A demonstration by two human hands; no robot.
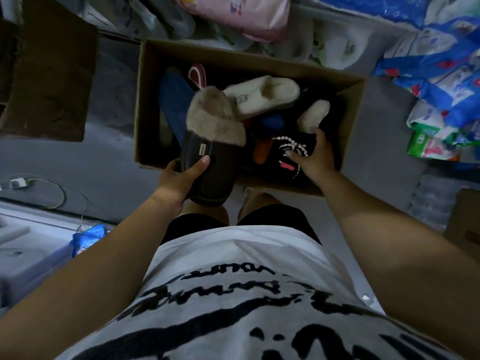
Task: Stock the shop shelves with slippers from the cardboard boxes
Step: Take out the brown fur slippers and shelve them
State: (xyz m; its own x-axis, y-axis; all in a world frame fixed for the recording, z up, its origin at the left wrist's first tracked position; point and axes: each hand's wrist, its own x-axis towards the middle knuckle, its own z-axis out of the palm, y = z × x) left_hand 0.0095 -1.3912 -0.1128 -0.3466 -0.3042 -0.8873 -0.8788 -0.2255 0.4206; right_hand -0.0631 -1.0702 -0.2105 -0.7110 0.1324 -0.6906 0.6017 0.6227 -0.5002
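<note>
An open cardboard box (145,105) stands on the floor in front of me, holding several slippers. My left hand (181,178) grips a dark brown slipper (210,162) with a grey fur lining, lifted over the box's near left corner. My right hand (315,154) reaches into the box, fingers on a black slipper (288,152) with white stitching. A cream furry slipper (262,96) and a blue slipper (174,105) lie deeper in the box.
Another cardboard box (49,81) sits to the left. Blue and white plastic packages (441,68) pile up on the right. Bagged goods, one pink (249,14), lie beyond the box. A cable (52,188) runs along the grey floor at left.
</note>
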